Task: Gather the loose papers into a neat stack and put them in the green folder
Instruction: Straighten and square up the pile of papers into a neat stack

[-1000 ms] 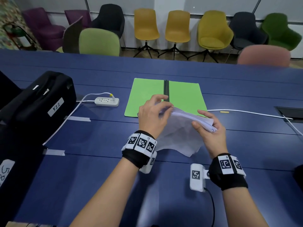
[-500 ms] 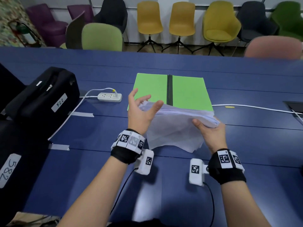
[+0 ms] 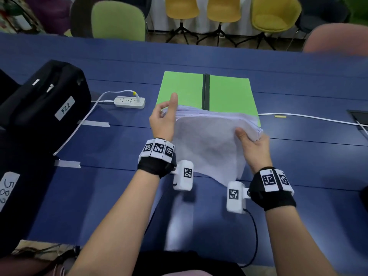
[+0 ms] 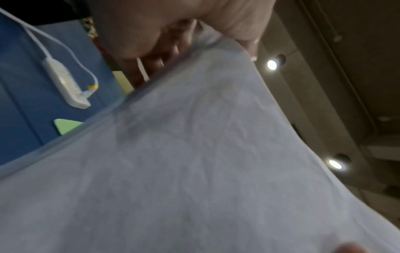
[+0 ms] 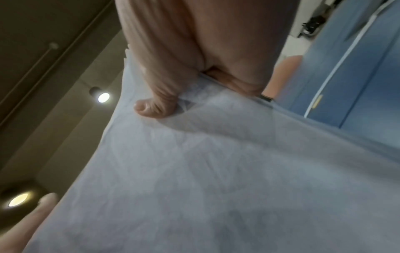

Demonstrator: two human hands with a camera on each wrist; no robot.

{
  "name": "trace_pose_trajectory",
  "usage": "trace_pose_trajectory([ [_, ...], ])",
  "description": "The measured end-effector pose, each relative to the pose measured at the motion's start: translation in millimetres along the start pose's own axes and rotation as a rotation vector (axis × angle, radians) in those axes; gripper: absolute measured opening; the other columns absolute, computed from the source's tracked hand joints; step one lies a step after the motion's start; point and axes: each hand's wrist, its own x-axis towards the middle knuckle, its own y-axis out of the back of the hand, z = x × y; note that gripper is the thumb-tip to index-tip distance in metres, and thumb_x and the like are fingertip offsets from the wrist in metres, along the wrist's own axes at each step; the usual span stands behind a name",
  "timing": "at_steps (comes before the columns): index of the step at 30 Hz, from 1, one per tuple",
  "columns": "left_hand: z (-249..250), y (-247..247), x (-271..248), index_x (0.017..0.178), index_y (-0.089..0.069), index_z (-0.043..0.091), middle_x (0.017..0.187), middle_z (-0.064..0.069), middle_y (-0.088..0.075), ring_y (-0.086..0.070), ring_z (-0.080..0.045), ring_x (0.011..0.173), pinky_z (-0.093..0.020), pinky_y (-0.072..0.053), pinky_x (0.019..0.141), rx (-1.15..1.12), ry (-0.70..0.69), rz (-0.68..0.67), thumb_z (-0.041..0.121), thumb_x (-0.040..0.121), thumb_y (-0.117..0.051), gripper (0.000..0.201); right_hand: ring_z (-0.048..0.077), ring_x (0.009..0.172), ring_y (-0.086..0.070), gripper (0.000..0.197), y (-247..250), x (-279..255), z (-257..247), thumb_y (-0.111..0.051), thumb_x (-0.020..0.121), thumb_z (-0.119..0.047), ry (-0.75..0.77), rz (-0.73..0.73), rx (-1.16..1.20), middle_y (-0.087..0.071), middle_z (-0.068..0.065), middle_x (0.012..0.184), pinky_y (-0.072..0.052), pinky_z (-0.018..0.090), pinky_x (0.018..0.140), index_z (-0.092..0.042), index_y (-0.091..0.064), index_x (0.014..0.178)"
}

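The green folder (image 3: 229,92) lies open and flat on the blue surface (image 3: 298,156), its far half bare, while the papers (image 3: 209,140) hang over its near edge. To the left stand a power strip (image 3: 129,102) with its cord and a black case (image 3: 43,100); to the right a white cable (image 3: 310,117) crosses the surface.

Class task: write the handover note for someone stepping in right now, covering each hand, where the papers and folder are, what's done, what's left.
Right hand grips the right end of the papers, thumb on top.
Left hand is at the stack's left edge; whether it grips cannot be told.
Papers are gathered and held above the table, edges still uneven.
Green folder lies open beyond them, nothing in it.
Left: square the stack, lay it in the folder.
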Motion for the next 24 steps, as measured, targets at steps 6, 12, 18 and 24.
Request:
trace_pose_trajectory([
  [6,-5.1,13.5,-10.6,0.114,-0.061,0.002,0.089,0.005,-0.067,-0.064,0.010,0.068,-0.015,-0.052,0.069,0.205,0.015,-0.531,0.004,0.082,-0.069,0.034,0.004,0.064,-0.058,0.015,-8.3,-1.7,-12.5,-0.069,0.083,-0.028,-0.063,0.126,0.130,-0.066,-0.016,0.064,-0.049,0.027,0.069,-0.022,-0.069,0.069],
  [12,19.7,18.8,-17.0,0.113,-0.061,0.005,0.108,-0.006,-0.070,-0.064,-0.013,0.096,-0.030,-0.051,0.087,0.009,-0.213,-0.354,0.049,0.087,-0.054,0.052,0.011,0.072,-0.053,0.021,-15.3,-2.5,-43.5,-0.070,0.080,-0.036,0.101,0.166,0.251,-0.063,-0.010,0.072,-0.049,0.025,0.063,-0.018,-0.069,0.068],
  [18,-13.1,16.7,-33.0,0.083,-0.061,0.020,0.080,0.006,-0.063,-0.057,-0.013,0.074,-0.034,-0.051,0.076,0.077,-0.090,-0.147,0.057,0.065,-0.068,0.042,-0.002,0.059,-0.053,0.062,-25.6,-15.8,-14.5,-0.055,0.064,-0.080,-0.099,0.072,0.106,-0.059,-0.016,0.064,-0.049,0.021,0.060,-0.020,-0.063,0.077],
  [24,-4.1,13.3,-28.1,0.079,-0.057,0.017,0.075,-0.002,-0.049,-0.045,-0.014,0.071,-0.031,-0.040,0.067,-0.054,0.057,-0.095,0.073,0.043,-0.076,0.070,0.016,0.108,-0.060,0.068,-33.8,-11.5,-25.2,-0.067,0.065,-0.064,-0.121,0.238,0.201,-0.064,0.001,0.117,-0.043,0.036,0.103,-0.015,-0.064,0.113],
])
